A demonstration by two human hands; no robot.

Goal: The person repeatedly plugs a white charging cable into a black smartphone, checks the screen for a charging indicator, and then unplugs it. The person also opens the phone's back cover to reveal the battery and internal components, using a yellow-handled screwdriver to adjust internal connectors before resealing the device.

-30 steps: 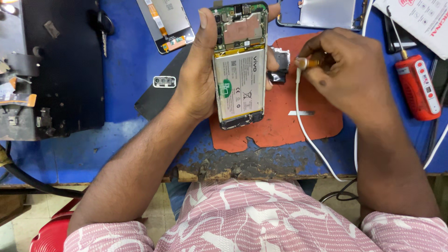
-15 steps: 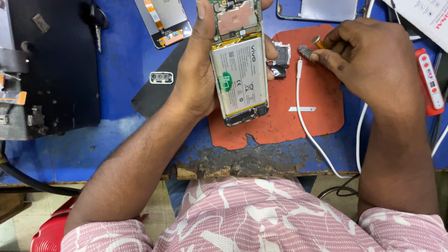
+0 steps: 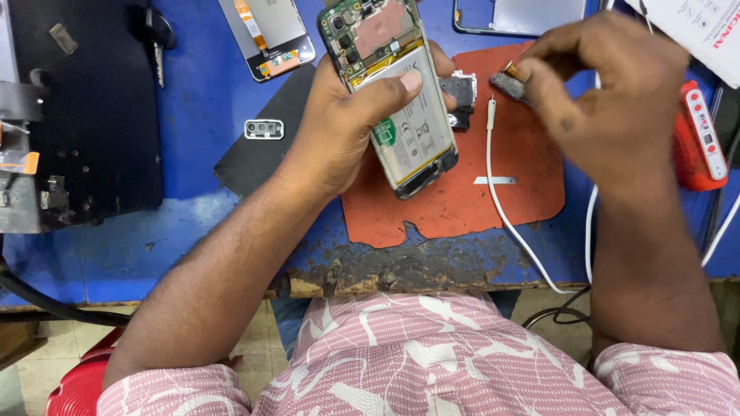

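The left hand [image 3: 339, 131] is gripping an opened smartphone with its back cover off, white battery and green circuit board showing [image 3: 393, 92], thumb pressed across the battery, holding it tilted above the orange-red rubber repair mat [image 3: 462, 208] in the upper middle of the frame. The right hand [image 3: 609, 100] is pinching a small brush-like tool with a dark bristled tip [image 3: 510, 83] between thumb and fingers, just right of the phone's upper edge. The work looks like cleaning or brushing the exposed board; the next move seems to call for a short, light reach leftward onto the board while the left hand keeps the phone steady.

A small dark metal part [image 3: 460, 91] is lying just beside the phone, and a white cable [image 3: 501, 200] is running down across the mat, so the path between the hands is narrow. The blue tabletop [image 3: 200, 185] is worn ragged at its near edge; a red tool [image 3: 697, 139] is crowding the right side. The left middle offers more room.
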